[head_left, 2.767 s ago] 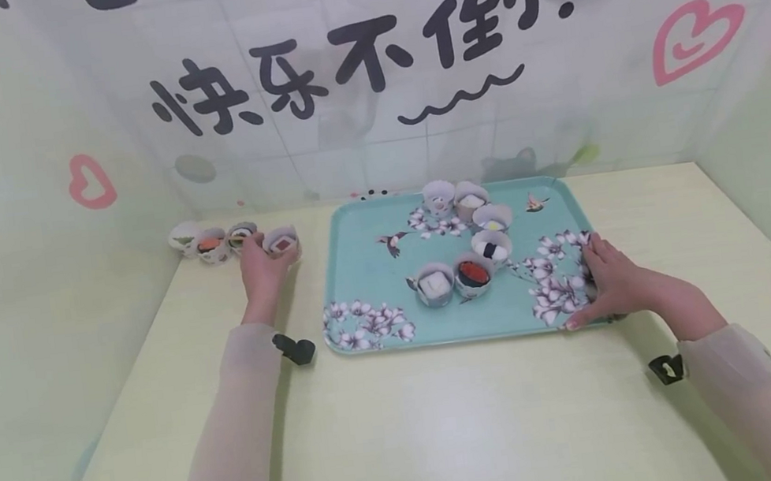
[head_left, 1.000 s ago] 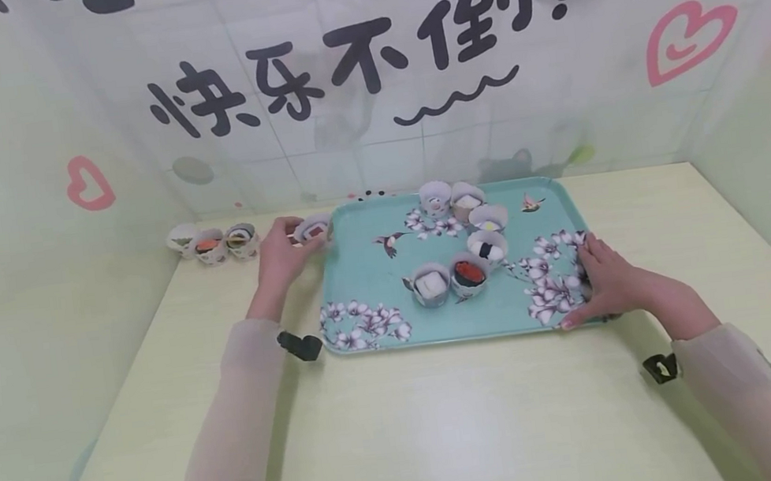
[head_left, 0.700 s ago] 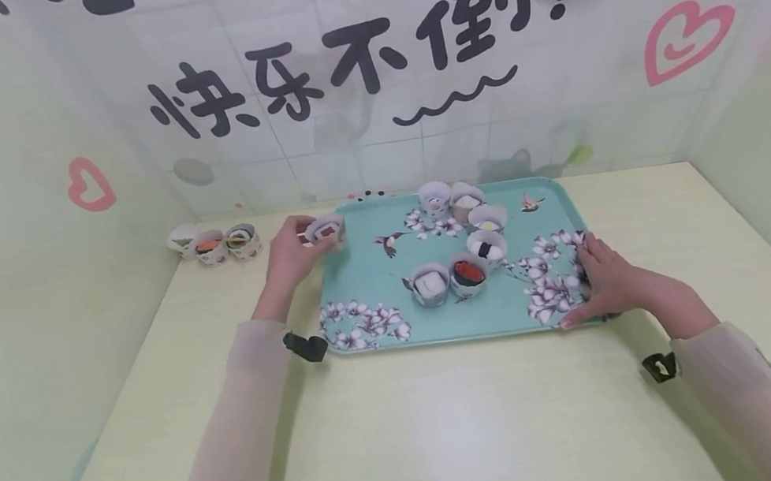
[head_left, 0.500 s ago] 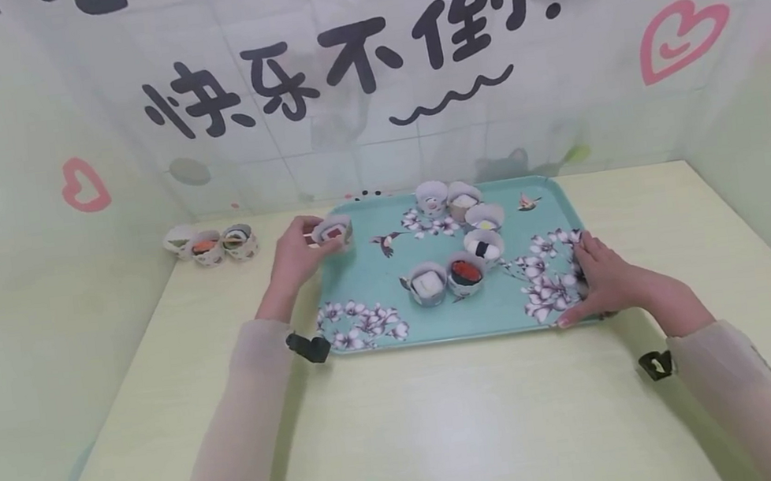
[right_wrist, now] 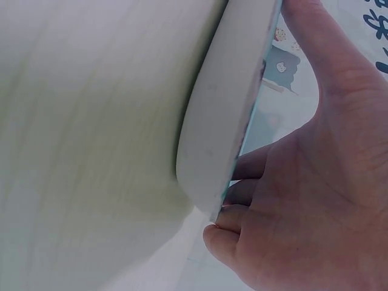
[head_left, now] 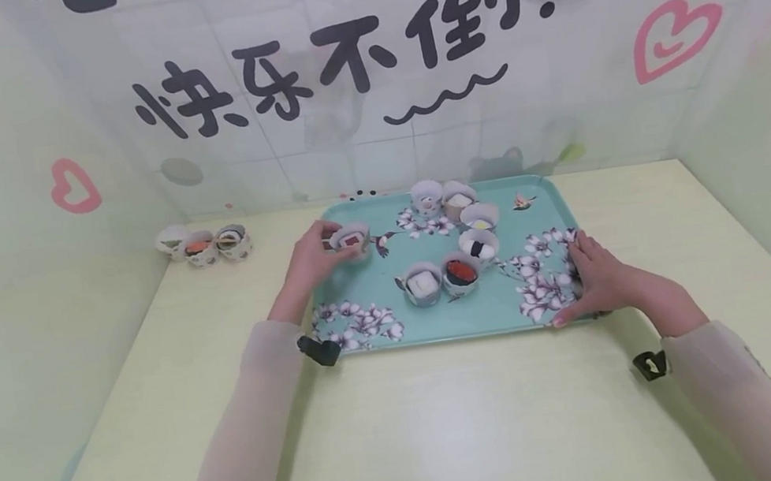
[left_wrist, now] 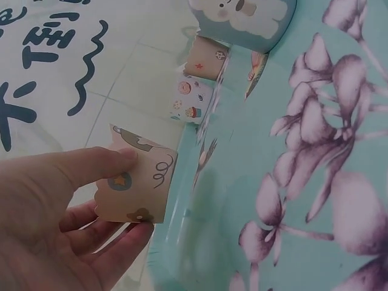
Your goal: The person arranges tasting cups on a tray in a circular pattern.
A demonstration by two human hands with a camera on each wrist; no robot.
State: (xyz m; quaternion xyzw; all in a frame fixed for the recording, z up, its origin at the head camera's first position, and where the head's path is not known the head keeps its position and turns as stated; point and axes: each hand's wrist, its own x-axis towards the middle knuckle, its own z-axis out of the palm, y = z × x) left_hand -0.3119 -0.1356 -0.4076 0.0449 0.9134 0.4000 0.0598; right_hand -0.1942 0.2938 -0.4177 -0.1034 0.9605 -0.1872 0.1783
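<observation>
My left hand [head_left: 316,258] pinches a small patterned paper cup [left_wrist: 136,182] between thumb and fingers. In the head view this cup, with a red-and-white piece inside, is above the left part of the blue-green tray [head_left: 431,323]. My right hand [head_left: 607,279] holds the tray's near right corner, fingers bent at the right rim and thumb at the front. On the tray, several paper cups form a bent row, among them one with a red-topped sushi piece [head_left: 461,271], one with a white square piece [head_left: 423,284] and one with a black-banded white piece [head_left: 478,249].
At the table's far left stand three more paper cups: one with green [head_left: 173,241], one with an orange piece [head_left: 199,247], one with a dark-rimmed roll [head_left: 233,242]. A lettered wall [head_left: 362,156] rises behind the table [head_left: 449,424], with side panels left and right.
My left hand has carried the cup with the red-and-white piece rightward from the row at far left to over the tray. My right hand stays at the tray's corner.
</observation>
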